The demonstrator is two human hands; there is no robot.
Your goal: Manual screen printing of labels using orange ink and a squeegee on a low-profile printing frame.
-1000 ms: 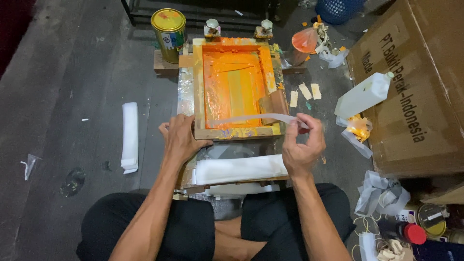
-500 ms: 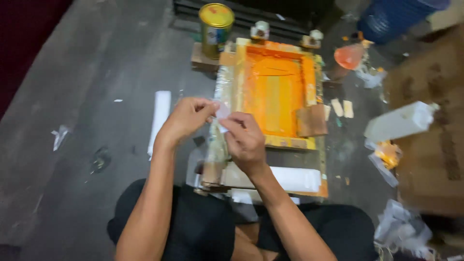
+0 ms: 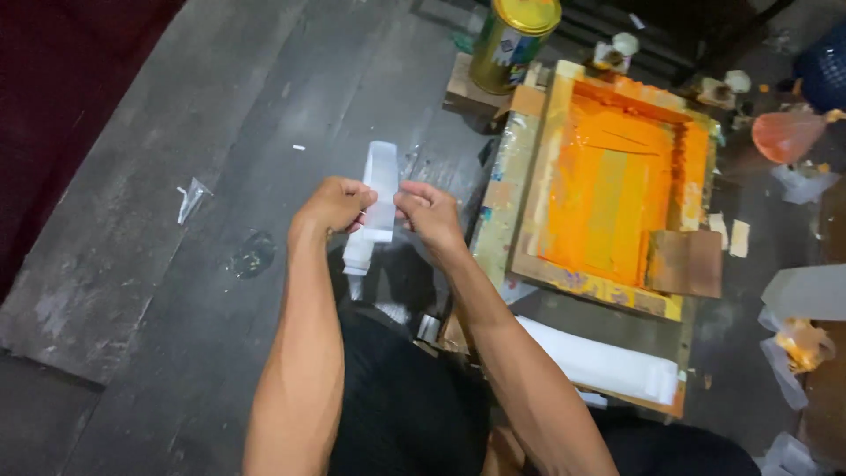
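My left hand [image 3: 333, 207] and my right hand [image 3: 430, 214] are close together over the dark floor, left of the printing frame. Between their fingertips they pinch a thin, clear plastic strip [image 3: 381, 214], which hangs just above a pile of white plastic strips [image 3: 375, 189] lying on the floor. The wooden screen-printing frame [image 3: 534, 185], smeared with orange ink [image 3: 617, 194], lies to the right on a board. A brown squeegee [image 3: 685, 262] rests on the frame's lower right corner. A stack of white strips [image 3: 608, 363] lies by my right knee.
A yellow tin can [image 3: 511, 37] stands at the frame's far left corner. An orange plastic bag [image 3: 787, 135], a white bottle [image 3: 809, 293] and crumpled wrappers [image 3: 793, 345] crowd the right side. A plastic scrap [image 3: 190, 197] lies on the floor at left.
My head has turned left, so the frame now sits at the right. Both hands carried the clear strip from over the frame's near edge to above the white pile on the floor.
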